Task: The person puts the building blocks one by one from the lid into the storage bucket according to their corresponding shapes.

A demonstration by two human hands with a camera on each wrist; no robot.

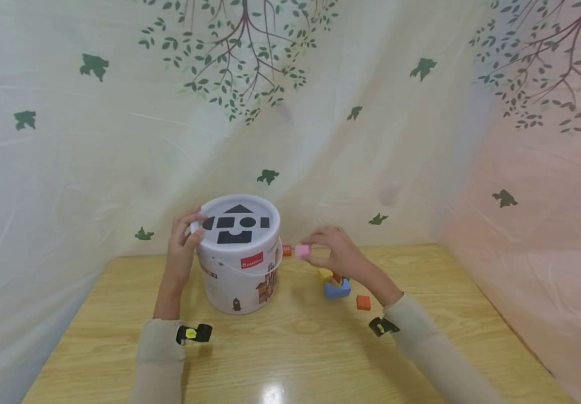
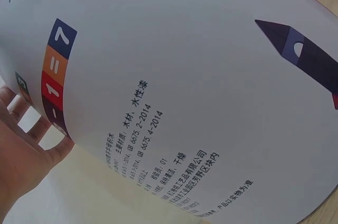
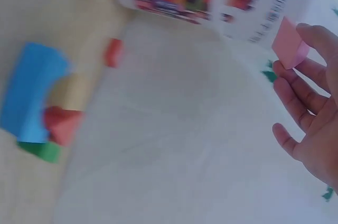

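My left hand (image 1: 181,247) holds the upper left edge of a white toy-block bucket (image 1: 237,286), fingertips and thumb at the rim of its lid (image 1: 242,197). The lid carries several dark shape cutouts, among them a triangle, a circle and an arch. In the left wrist view the hand (image 2: 26,150) is partly behind the bucket's printed wall. Right of the bucket, my right hand (image 1: 341,255) pinches a small pink block (image 1: 302,251) between thumb and fingers, raised above the table. The right wrist view shows the pink block (image 3: 290,44) at the fingertips.
On the wooden table (image 1: 290,359) lie a blue arch block (image 1: 337,289), a yellow block (image 1: 325,275) and an orange-red block (image 1: 363,303), below the right forearm. A red block (image 1: 286,250) sits behind the bucket's right side. A leaf-patterned cloth (image 1: 321,146) hangs at the back.
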